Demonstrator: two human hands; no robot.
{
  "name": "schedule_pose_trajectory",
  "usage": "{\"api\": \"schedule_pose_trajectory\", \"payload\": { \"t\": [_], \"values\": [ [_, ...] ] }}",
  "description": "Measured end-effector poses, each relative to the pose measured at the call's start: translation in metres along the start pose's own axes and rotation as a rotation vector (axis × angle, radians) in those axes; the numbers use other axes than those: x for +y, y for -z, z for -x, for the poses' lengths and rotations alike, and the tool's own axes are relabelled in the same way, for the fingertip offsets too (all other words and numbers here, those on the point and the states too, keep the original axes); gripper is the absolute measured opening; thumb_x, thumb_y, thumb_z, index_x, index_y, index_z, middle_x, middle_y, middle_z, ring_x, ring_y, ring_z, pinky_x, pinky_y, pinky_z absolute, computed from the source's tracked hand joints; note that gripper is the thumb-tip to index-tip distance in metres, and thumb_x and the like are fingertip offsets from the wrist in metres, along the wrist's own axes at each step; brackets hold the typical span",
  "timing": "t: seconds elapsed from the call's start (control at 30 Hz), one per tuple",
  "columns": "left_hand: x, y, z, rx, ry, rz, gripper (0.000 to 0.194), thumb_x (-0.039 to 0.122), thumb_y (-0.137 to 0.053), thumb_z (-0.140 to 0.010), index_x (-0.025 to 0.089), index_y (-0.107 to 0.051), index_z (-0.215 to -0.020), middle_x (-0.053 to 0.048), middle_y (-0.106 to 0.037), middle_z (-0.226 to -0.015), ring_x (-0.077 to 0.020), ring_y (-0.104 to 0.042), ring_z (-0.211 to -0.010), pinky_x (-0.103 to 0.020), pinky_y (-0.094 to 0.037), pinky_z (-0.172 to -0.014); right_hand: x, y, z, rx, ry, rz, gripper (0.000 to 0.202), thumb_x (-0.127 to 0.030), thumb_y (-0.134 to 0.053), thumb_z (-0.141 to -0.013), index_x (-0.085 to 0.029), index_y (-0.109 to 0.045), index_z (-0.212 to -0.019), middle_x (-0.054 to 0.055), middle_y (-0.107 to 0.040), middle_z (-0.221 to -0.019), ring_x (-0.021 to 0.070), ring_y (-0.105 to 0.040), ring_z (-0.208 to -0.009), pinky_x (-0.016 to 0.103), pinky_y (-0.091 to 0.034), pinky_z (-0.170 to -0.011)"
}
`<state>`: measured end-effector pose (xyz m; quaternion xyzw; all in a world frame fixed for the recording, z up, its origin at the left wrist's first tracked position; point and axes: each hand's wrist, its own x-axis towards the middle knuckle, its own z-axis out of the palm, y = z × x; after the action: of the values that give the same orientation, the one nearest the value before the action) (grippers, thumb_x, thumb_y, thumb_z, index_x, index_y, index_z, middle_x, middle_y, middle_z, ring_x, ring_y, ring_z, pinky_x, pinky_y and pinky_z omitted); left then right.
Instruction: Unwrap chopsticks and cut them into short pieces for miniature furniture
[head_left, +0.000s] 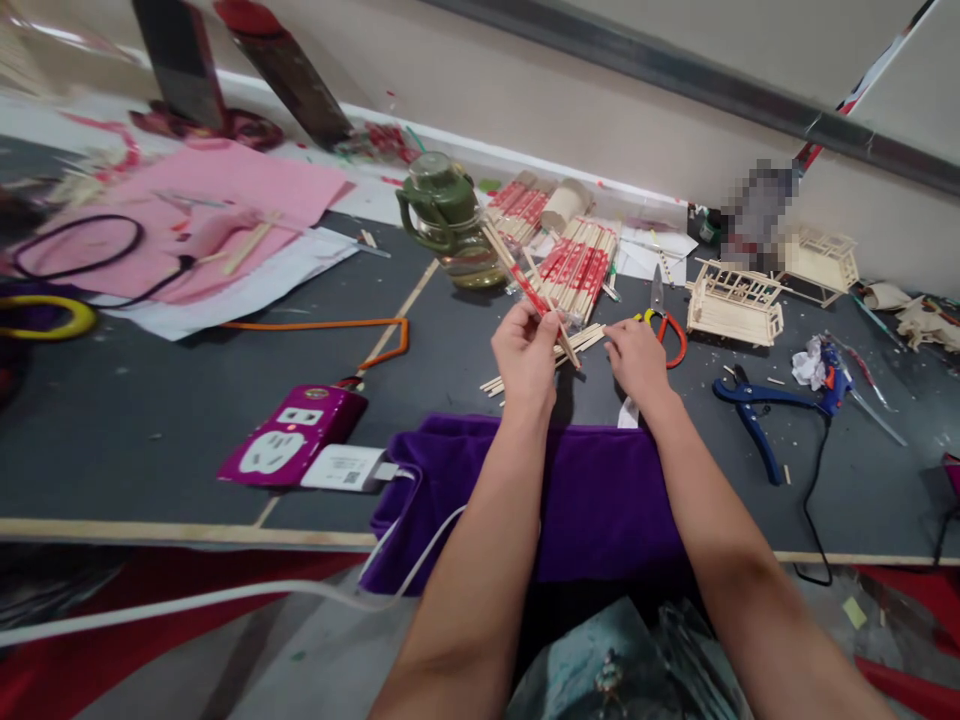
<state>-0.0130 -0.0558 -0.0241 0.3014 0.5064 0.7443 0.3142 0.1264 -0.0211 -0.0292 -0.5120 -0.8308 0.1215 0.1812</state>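
My left hand (526,352) is closed on a few thin wooden sticks (566,348) with a red and white wrapper, which slant up to the left from its fingers. Just to its right, my right hand (634,356) has its fingertips pressed together at the end of loose pale sticks (589,338) on the dark table. Whether it grips one is too small to tell. Behind both hands lie wrapped stick bundles (577,268). Scissors with red and yellow handles (679,345) rest right beside my right hand. A purple cloth (607,500) lies under my forearms.
A green-lidded jug (442,215) stands behind the hands. Small wooden stick models (735,305), blue cutters (757,410) and a glue gun (832,375) are at right. Left are a purple power socket (296,435), its white cable, and pink sheets (247,190). The table's front edge (187,532) is near.
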Motion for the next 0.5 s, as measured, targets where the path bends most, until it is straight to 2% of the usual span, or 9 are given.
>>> {"api": "schedule_pose_trajectory", "payload": {
  "t": [0.17, 0.37, 0.5],
  "values": [
    [-0.0008, -0.0026, 0.0026, -0.037, 0.028, 0.027, 0.013, 0.025, -0.072, -0.07, 0.017, -0.067, -0.08, 0.001, -0.065, -0.071, -0.0104, -0.057, -0.061, -0.021, -0.048, -0.06, -0.0092, -0.0005, -0.0092, -0.173, 0.101, 0.311, 0.028, -0.006, -0.045, -0.095, -0.013, -0.069, -0.107, 0.013, -0.065, -0.114, 0.0266, -0.05, -0.11, 0.034, -0.045, -0.088],
    [0.0025, -0.0035, 0.0038, -0.023, 0.025, 0.047, 0.011, 0.024, -0.071, -0.07, 0.017, -0.065, -0.076, 0.001, -0.066, -0.071, -0.0102, -0.058, -0.061, -0.021, -0.047, -0.06, -0.0091, 0.0008, -0.009, -0.174, 0.109, 0.388, 0.028, -0.012, -0.039, -0.1, -0.015, -0.063, -0.114, 0.013, -0.063, -0.112, 0.0259, -0.049, -0.109, 0.033, -0.045, -0.084],
    [0.0018, -0.0036, 0.0034, -0.024, 0.04, 0.061, 0.014, 0.025, -0.072, -0.069, 0.016, -0.065, -0.076, 0.001, -0.065, -0.07, -0.0102, -0.057, -0.061, -0.021, -0.047, -0.06, -0.0096, 0.0054, -0.0092, -0.218, 0.105, 0.407, 0.028, -0.012, -0.041, -0.099, -0.017, -0.065, -0.111, 0.014, -0.063, -0.111, 0.0262, -0.049, -0.109, 0.032, -0.046, -0.081]
  ]
}}
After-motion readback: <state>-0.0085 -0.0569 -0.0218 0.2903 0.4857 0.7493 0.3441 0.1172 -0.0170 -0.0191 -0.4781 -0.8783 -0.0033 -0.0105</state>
